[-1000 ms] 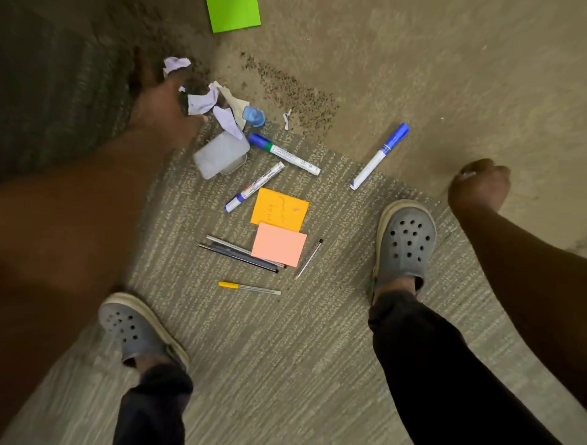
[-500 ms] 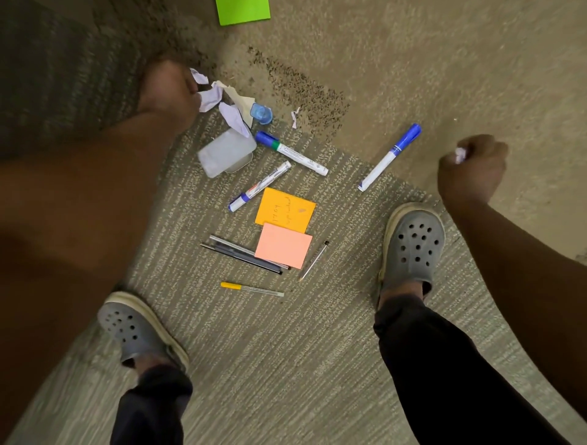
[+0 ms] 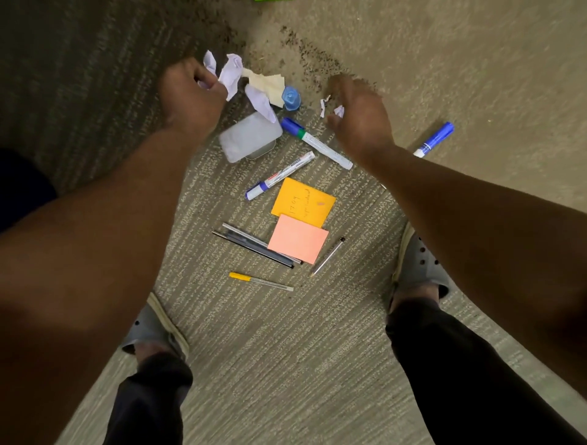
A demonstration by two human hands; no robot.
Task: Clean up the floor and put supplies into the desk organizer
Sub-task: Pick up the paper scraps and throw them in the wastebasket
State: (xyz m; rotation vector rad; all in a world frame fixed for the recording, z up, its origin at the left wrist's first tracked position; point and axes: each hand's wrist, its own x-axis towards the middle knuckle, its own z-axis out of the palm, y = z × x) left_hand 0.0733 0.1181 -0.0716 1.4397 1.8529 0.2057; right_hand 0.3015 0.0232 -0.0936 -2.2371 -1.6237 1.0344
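My left hand [image 3: 190, 95] is closed around crumpled white paper scraps [image 3: 230, 74] at the top of the pile. My right hand [image 3: 359, 117] hovers over the floor with a small white paper bit [image 3: 339, 111] pinched at its fingers. Below lie a clear plastic box [image 3: 249, 136], a blue cap [image 3: 291, 97], a torn beige paper [image 3: 270, 84], three whiteboard markers [image 3: 317, 144] [image 3: 279, 174] [image 3: 435, 139], an orange sticky note [image 3: 303, 201], a pink sticky note [image 3: 297, 238], dark pens [image 3: 254, 244], a yellow-capped pen [image 3: 260, 281] and a thin pen [image 3: 327, 256].
Dark crumbs [image 3: 308, 57] are strewn over the tan carpet beyond the pile. A small paper scrap [image 3: 323, 106] lies beside my right hand. My feet in grey clogs [image 3: 419, 266] [image 3: 152, 327] stand on either side of the supplies. A green sheet's edge [image 3: 273, 1] shows at the top.
My right hand swung left from beside my right foot to the spot by the crumbs. My left hand stayed at the paper pile, now gripping more crumpled paper. The view shifted closer.
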